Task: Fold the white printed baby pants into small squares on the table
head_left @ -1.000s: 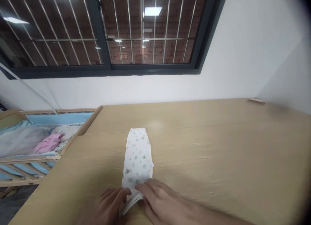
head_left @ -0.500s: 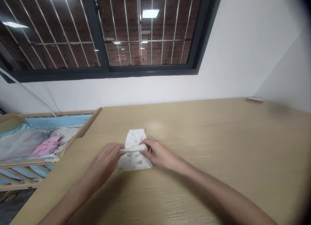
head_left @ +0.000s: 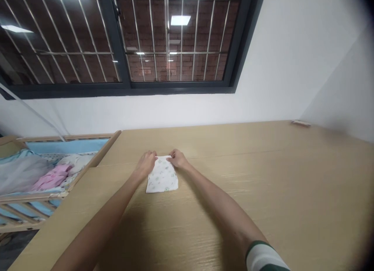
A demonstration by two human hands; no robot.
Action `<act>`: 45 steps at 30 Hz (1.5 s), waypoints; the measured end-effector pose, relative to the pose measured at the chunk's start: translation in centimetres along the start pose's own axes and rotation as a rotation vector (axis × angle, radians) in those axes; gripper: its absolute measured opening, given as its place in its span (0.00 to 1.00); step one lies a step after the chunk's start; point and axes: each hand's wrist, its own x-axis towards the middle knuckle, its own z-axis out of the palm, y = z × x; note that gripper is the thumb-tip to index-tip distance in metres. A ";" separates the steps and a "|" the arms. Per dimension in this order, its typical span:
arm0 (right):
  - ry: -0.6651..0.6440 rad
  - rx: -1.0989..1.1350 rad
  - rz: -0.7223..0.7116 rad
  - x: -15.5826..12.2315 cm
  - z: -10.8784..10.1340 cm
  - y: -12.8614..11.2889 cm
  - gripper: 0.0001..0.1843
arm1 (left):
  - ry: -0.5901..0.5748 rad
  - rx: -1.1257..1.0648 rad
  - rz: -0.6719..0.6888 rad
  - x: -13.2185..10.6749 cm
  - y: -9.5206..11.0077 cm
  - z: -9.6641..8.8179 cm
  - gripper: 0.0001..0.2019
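Note:
A small folded white cloth (head_left: pixel 162 176) with a faint printed pattern lies on the pale wooden surface (head_left: pixel 233 201). It looks like a piece of baby clothing or a cloth, but its exact kind cannot be made out. My left hand (head_left: pixel 148 162) pinches its far left corner. At the far right corner, my right hand (head_left: pixel 177 159) has its thumb and fingers closed on the edge. The cloth's near edge rests flat, wider than the far one.
To the left stands a wooden crib (head_left: pixel 102 152) with blue lining, holding a pink cloth (head_left: pixel 52 177) and pale bedding. A barred window (head_left: pixel 181 88) is in the white wall behind. A small flat object (head_left: pixel 300 123) lies at the far right corner.
Both hands have moved away from me to the cloth's far edge. The cloth's raised middle fold has gone over, and it now lies as one smaller, flatter piece.

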 end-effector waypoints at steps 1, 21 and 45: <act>0.016 -0.019 -0.006 -0.1 -0.1 0.0 0.14 | 0.009 0.021 0.003 -0.7 0.6 -0.1 0.13; -0.740 -0.368 -0.670 -6.1 4.0 -2.7 0.32 | 0.138 0.153 0.266 -15.9 4.1 5.5 0.24; -0.230 -0.535 -0.664 -0.3 1.8 -2.3 0.34 | 0.060 -0.247 0.203 -13.6 -2.1 4.1 0.15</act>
